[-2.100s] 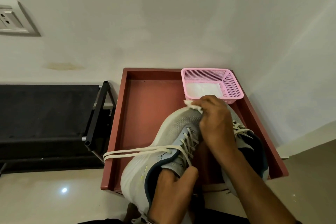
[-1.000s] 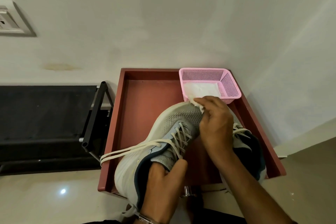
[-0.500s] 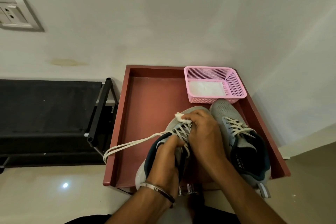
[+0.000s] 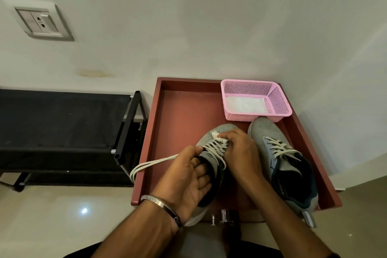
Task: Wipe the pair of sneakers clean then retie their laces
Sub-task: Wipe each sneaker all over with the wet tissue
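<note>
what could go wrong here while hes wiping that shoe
1. The loose lace ends hang over the red tray's left rim; they could snag or get tugged as the left hand turns the left sneaker.
2. The right hand pinches only a small white wipe against the laces, so it may catch in them.
3. The right sneaker sits against the pink basket; a nudge could shift it.

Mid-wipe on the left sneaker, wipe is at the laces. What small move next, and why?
Probably draw the wipe down along the laces toward the tongue. The right hand pinches it at the top of the lacing, the left hand grips the sneaker at its collar to steady it, and the loose lace ends trail left over the tray edge, out of the way.
</note>
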### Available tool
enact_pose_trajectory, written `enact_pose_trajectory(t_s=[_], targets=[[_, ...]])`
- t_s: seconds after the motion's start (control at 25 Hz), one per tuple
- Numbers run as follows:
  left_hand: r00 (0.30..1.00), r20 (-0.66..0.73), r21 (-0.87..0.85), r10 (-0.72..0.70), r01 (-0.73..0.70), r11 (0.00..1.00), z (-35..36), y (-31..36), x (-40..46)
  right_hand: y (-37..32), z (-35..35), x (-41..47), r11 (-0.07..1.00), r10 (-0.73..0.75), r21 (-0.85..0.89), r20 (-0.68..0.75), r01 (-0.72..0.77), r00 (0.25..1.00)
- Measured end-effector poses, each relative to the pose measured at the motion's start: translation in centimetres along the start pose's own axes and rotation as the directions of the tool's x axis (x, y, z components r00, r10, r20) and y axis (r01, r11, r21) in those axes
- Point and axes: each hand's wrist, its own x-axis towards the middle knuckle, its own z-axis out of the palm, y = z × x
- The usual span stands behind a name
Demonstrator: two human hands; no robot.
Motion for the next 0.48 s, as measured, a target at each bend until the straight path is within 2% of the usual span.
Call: enact_pose_trajectory(t_s=[0.12,0.24,0.28,0.36,0.48], targets=[[0.999,-0.035,0.124,0.022,-0.018,0.992,-0.8,0.5,-1.3,0.0,-0.3,0.1,0.999,-0.007,0.037,0.007,0.007,1.000],[0.965,-0.123,0.345,0.232,-0.178,0.922,-2.0,1.3,-2.2,0.1,-0.3,0.1,0.999,0.000,0.041,0.024,-0.001,1.000],[0.936,-0.143,0.439,0.322,-0.231,0.868,-2.4,1.4,-2.3,0.1,-0.2,0.0,0.999,0.006,0.041,0.029,-0.007,1.000],[0.891,-0.158,0.632,0.425,-0.239,0.737,-3.3,1.2,-2.3,0.3,-0.2,-0.1,0.999,0.019,0.040,0.041,-0.020,0.999],[0.852,-0.162,0.872,0.498,-0.113,0.476,-4.2,0.5,-0.6,0.3,-0.1,-0.1,0.999,0.025,0.038,0.042,-0.027,0.999]])
